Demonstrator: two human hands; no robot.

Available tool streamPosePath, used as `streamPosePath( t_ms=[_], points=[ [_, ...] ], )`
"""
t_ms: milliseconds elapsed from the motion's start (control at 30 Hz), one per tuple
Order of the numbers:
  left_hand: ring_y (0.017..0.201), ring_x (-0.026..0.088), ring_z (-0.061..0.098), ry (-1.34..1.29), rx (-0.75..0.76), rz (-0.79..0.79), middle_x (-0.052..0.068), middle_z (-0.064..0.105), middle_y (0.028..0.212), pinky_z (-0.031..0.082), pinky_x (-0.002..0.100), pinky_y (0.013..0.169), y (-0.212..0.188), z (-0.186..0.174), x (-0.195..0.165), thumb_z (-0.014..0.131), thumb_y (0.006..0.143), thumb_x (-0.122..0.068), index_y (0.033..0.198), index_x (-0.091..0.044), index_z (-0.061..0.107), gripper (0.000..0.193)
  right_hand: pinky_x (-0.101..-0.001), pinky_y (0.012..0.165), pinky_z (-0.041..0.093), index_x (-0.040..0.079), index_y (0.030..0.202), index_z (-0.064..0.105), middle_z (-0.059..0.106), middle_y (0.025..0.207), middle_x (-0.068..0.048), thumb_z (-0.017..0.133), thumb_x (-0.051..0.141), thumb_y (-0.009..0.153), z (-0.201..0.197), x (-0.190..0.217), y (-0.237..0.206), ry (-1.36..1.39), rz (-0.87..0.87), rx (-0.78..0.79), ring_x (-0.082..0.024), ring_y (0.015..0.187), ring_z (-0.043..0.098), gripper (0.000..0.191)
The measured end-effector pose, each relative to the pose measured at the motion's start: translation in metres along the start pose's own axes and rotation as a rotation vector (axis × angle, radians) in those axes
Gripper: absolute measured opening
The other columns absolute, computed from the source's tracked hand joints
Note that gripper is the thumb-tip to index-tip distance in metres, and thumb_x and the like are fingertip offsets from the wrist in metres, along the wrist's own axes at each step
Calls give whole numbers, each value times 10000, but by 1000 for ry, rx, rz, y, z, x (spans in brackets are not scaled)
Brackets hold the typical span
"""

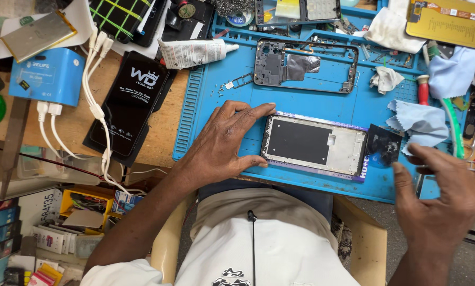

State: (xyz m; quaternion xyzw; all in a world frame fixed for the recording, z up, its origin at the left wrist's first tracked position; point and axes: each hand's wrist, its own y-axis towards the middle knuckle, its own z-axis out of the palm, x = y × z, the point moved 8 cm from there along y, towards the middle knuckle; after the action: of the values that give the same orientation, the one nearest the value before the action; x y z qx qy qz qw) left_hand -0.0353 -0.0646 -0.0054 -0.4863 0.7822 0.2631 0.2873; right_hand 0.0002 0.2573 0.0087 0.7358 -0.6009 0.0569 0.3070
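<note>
A phone display assembly (314,144) lies back-side up on the blue work mat (311,100), its silver metal plate and black patch showing. My left hand (224,143) rests flat on the mat, fingers spread, with fingertips and thumb touching the assembly's left end. My right hand (441,196) hovers at the mat's front right, fingers loosely curled, next to a dark crumpled film piece (384,145) at the assembly's right end. Whether the right fingers touch the film I cannot tell. A bare phone mid-frame (305,64) lies farther back on the mat.
A white glue tube (195,52), black screen packaging (130,103) and a blue box with white cables (48,77) sit on the left. Blue cloths (420,121), a white tissue (386,79), a red-handled tool (423,90) and other tools crowd the right. Small screws (219,91) lie near the mat's left.
</note>
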Motion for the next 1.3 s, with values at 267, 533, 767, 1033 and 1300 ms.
streamPosePath(
  t_ms=[267, 533, 767, 1033, 1300],
  points=[
    [1218, 247, 642, -340, -2, 56, 110, 578, 1475, 571, 385, 1024, 7, -4, -7, 900, 726, -164, 1526, -101, 443, 923, -445, 1037, 558, 12, 1279, 675, 695, 1294, -209, 845, 102, 766, -2, 43, 20, -93, -162, 86, -355, 1202, 677, 548],
    [1050, 190, 639, -809, 102, -353, 135, 673, 1139, 548, 312, 964, 10, 23, 22, 798, 774, 9, 1501, -70, 504, 788, -392, 993, 544, 96, 1250, 723, 705, 1265, -101, 800, 127, 888, -9, 5, 51, -16, -10, 51, -282, 1191, 680, 372],
    [1145, 164, 625, -1086, 4, -404, 99, 630, 1280, 556, 317, 973, 6, 41, 38, 730, 811, 40, 1440, 7, 495, 672, -435, 900, 525, 72, 1002, 771, 688, 1074, -150, 800, 91, 780, 2, -31, 88, -225, -200, 124, -346, 1048, 653, 226],
    [1172, 147, 608, -990, 31, -260, 102, 559, 1443, 581, 313, 1016, 11, 34, 23, 745, 828, 60, 1487, -35, 470, 719, -296, 881, 601, 59, 1216, 749, 732, 1160, -102, 678, -99, 1058, -13, 1, 78, 110, -93, -1, -199, 982, 702, 235],
    [1138, 137, 604, -980, 33, -220, 109, 537, 1465, 605, 303, 986, 11, 37, 24, 732, 842, 85, 1514, -39, 440, 743, -316, 773, 626, 107, 1144, 762, 715, 1160, -120, 766, -17, 860, 70, 122, 79, 331, -448, 369, -240, 953, 732, 309]
  ],
)
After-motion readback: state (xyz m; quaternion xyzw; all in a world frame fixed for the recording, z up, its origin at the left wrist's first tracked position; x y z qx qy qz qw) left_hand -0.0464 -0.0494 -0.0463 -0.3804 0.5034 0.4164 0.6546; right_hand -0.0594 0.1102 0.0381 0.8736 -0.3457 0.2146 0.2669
